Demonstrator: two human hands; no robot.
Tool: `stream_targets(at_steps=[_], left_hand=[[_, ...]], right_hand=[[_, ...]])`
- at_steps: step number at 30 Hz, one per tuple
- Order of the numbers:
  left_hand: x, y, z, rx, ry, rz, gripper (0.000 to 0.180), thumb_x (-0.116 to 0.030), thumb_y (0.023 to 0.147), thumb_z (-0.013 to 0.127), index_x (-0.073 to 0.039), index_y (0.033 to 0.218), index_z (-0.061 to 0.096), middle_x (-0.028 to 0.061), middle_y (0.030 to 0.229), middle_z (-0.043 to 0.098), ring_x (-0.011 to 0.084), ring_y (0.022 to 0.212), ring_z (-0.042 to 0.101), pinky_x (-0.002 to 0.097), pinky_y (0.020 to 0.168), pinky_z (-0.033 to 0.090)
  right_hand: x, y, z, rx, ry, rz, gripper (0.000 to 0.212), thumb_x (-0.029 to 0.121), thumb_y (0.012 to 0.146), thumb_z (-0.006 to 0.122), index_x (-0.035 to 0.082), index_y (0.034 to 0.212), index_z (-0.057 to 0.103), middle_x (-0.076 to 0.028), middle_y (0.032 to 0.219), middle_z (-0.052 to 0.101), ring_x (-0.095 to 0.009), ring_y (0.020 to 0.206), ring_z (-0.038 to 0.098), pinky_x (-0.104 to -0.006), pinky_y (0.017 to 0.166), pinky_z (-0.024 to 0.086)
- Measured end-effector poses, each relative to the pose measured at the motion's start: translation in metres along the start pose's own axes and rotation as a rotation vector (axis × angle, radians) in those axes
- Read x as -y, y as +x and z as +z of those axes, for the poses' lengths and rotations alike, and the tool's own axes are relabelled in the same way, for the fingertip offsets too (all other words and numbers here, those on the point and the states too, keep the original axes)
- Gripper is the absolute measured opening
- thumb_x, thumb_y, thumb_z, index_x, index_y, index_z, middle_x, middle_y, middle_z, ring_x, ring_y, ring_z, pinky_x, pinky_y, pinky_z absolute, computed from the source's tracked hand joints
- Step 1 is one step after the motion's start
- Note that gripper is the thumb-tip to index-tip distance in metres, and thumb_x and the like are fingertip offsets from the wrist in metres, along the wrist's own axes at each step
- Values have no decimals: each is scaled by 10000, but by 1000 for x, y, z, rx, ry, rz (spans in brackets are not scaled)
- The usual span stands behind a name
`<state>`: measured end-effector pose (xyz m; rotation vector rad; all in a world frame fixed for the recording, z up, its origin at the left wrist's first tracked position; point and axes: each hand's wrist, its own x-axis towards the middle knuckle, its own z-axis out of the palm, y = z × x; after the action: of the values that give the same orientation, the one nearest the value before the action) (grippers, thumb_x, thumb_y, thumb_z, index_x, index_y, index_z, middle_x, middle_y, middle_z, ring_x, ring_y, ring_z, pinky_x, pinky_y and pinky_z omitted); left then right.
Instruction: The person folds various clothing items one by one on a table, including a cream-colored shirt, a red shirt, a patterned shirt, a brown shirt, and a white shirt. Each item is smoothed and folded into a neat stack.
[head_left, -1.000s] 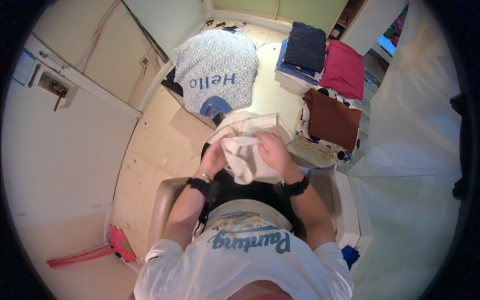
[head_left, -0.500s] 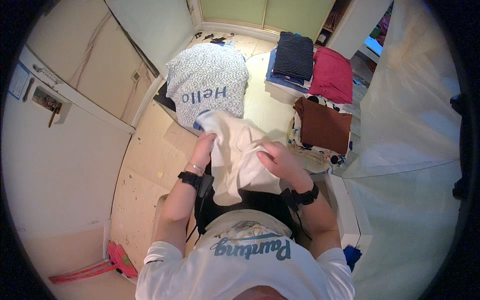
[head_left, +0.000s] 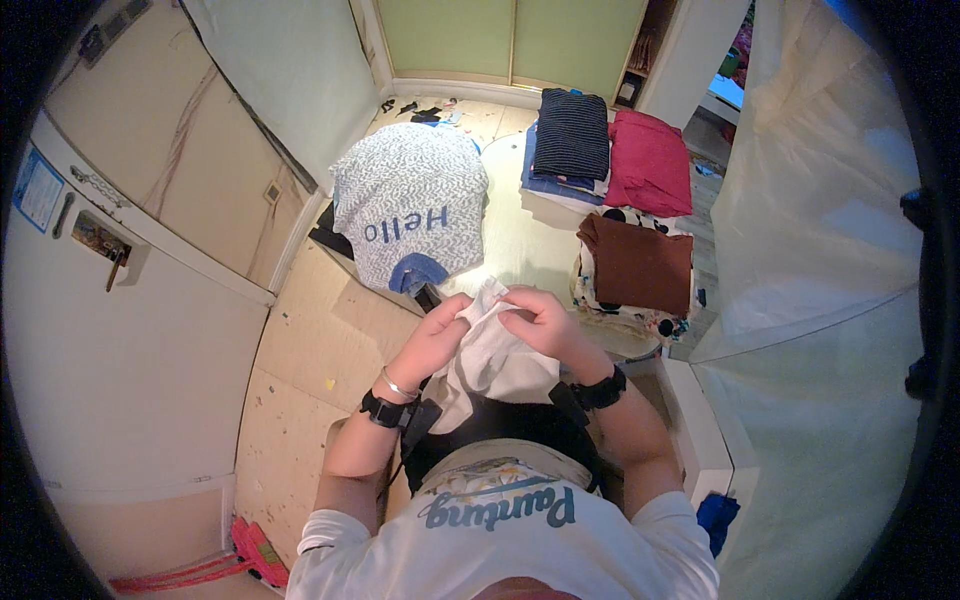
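Observation:
A white cloth garment hangs over my lap, its top edge gathered between my two hands. My left hand pinches that edge on one side, its fingers closed. Close beside it, my right hand grips the same edge, thumb pressed onto the fabric. The garment's kind cannot be made out, since it is bunched up. Just beyond my hands, a grey-and-white patterned top with blue lettering and a blue collar lies spread on a pale table.
Right of the table's middle are folded clothes: a dark striped piece on a stack, a crimson one and a brown one. A white door stands at left, translucent plastic sheeting at right. A pink item lies lower left.
My hands have come together and drawn the white garment back toward me, off the patterned top. Its blue collar now shows.

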<state>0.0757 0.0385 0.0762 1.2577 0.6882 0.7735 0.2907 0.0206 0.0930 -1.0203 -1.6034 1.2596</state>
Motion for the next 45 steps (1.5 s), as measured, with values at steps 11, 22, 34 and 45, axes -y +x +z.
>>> stream_targets(at_steps=[11, 22, 34, 45], left_hand=[[-7, 0, 21, -169, 380, 320, 358, -124, 917, 568, -13, 1231, 436, 75, 1009, 579, 152, 933, 563, 302, 835, 459], [5, -20, -12, -461, 795, 53, 318, -66, 807, 537, -35, 1123, 546, 242, 892, 624, 390, 844, 630, 425, 722, 494], [-76, 11, -107, -737, 976, 490, 188, -121, 818, 575, 1, 956, 614, 192, 850, 636, 352, 762, 616, 394, 695, 494], [-103, 0, -93, -318, 1263, 6, 244, -160, 786, 638, 7, 963, 630, 131, 852, 640, 274, 769, 621, 359, 690, 488]], right_hand=[[19, 13, 4, -251, -243, -133, 167, 7, 796, 596, -49, 953, 613, -90, 905, 603, -166, 861, 596, -293, 752, 484], [96, 56, -32, -477, -281, -350, 409, -62, 759, 548, 34, 1157, 540, -115, 995, 634, -158, 855, 608, -263, 752, 480], [74, 39, -70, -545, -385, -243, 138, -30, 786, 512, 1, 917, 542, -58, 789, 554, -127, 736, 539, -263, 660, 449], [41, 31, -81, -484, -310, -141, 132, 26, 834, 526, 20, 966, 532, -43, 778, 540, -117, 704, 519, -267, 645, 431]])
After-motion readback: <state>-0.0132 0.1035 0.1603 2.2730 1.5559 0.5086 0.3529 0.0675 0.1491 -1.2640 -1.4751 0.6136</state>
